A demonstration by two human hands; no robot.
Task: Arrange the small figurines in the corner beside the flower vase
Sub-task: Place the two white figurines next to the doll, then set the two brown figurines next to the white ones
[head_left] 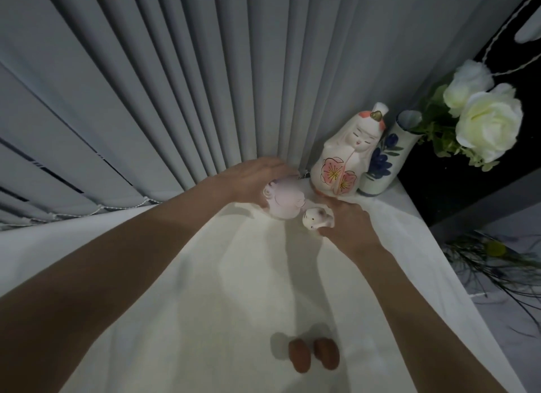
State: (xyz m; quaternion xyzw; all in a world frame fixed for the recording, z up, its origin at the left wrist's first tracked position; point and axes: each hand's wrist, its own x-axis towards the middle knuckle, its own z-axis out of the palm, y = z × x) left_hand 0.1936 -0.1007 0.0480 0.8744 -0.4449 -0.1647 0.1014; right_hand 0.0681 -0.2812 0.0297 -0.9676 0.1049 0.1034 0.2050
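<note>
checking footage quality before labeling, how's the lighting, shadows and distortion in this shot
Head view: dim overall, with one bright patch on the white cloth near the hands; left hand and right hand throw soft shadows toward the camera; wide-angle bending fans the blinds outward; the white roses glow nearly blown out; two brown objects at the bottom look soft and blurred.
</note>
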